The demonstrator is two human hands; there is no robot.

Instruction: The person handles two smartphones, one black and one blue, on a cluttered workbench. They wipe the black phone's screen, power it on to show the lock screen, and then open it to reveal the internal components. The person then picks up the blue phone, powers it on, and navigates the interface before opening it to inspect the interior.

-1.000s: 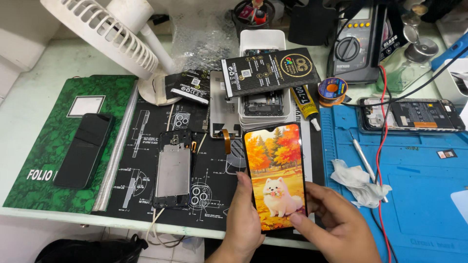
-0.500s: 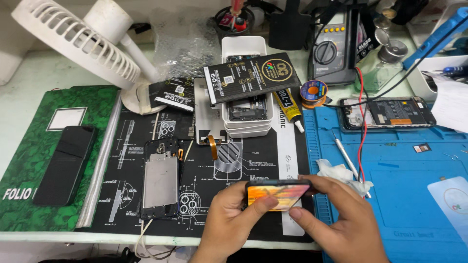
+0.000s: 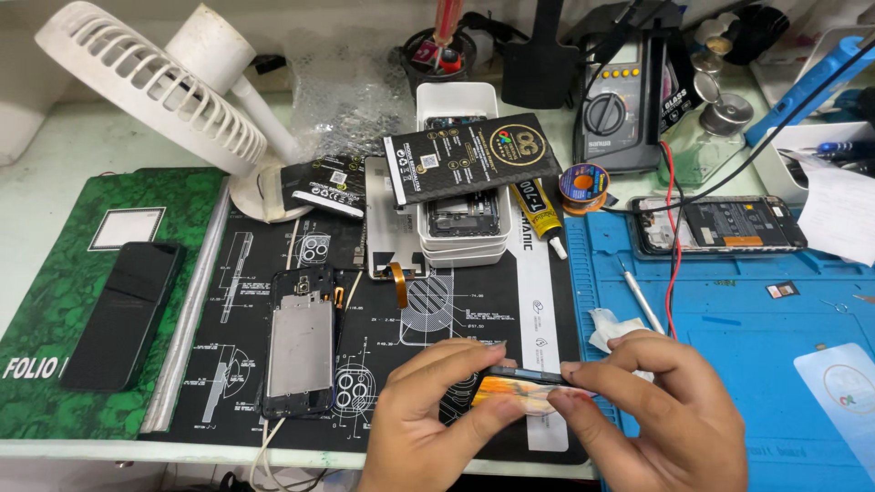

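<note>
Cluttered bench under a black work mat (image 3: 401, 319): at its near edge a lit phone (image 3: 521, 392) is tilted nearly edge-on, pinched between the left hand (image 3: 428, 415) and right hand (image 3: 661, 415), fingers curled closed on its ends. Left lies an opened phone frame (image 3: 301, 351); far left, a dark phone (image 3: 123, 314) on a green folio (image 3: 55, 292).

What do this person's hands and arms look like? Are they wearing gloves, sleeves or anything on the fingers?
Both hands are bare: no gloves on the left hand or the right hand. No rings show on the fingers, and no watch or band shows at the wrists as far as the frame reaches. The fingernails are short and unpainted. No sleeve cuff is in view; the forearms are cut off by the bottom edge.
</note>
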